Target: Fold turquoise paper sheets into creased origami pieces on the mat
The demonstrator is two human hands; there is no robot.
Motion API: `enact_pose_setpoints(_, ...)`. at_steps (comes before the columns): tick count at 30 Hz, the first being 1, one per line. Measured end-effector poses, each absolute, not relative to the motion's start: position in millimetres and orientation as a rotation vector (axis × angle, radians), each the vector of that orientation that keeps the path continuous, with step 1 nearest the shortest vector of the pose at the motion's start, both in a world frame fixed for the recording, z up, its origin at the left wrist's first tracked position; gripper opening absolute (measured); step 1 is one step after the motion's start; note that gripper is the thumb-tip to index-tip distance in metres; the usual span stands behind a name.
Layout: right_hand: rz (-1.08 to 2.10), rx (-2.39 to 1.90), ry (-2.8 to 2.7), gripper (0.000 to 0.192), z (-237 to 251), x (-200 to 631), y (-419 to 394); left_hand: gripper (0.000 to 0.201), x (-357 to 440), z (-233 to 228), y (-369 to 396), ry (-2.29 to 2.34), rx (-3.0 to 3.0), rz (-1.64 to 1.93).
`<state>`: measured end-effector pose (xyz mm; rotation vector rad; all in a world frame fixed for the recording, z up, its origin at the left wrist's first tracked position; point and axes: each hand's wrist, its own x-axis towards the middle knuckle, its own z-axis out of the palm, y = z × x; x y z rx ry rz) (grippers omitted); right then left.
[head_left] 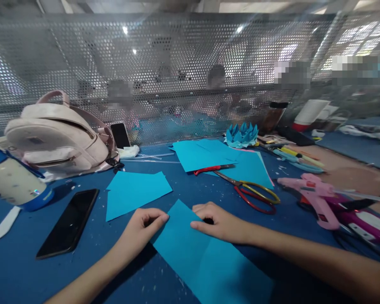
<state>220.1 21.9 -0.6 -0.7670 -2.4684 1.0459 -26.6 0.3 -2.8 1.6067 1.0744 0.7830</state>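
Folding had barely begun: my left hand (145,225) and right hand (220,223) pressed curled fingertips on the upper corner of a turquoise paper sheet (205,261), which lay flat on the bench (25,270); one folded paper crown (241,134) stood finished by the mesh screen.

Turquoise paper (205,257); red-and-yellow scissors (253,194); pink backpack (57,139).

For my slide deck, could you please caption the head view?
Both hands, left hand and right hand, press a blue paper sheet on the blue table, scissors nearby.
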Motion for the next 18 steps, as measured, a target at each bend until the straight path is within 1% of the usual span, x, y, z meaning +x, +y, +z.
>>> enact_pose_setpoints(5,0.969,-0.878,-2.47,0.045,6,224,29,0.027,-28,-1,-1,1.111,1.616,0.792)
enact_pose_setpoints(10,0.799,-0.881,-2.615,0.043,12,221,24,0.016,-23,-2,-5,1.106,1.608,0.797)
enact_pose_setpoints(14,0.701,-0.999,-2.688,0.035,15,222,20,0.028,-24,0,-6,1.195,1.744,0.768)
enact_pose_setpoints(15,0.666,-1.049,-2.701,0.035,17,224,20,0.028,-26,1,-5,1.223,1.775,0.795)
enact_pose_setpoints(18,0.546,-1.169,-2.749,0.047,23,228,23,0.023,-37,7,1,1.316,1.855,0.904)
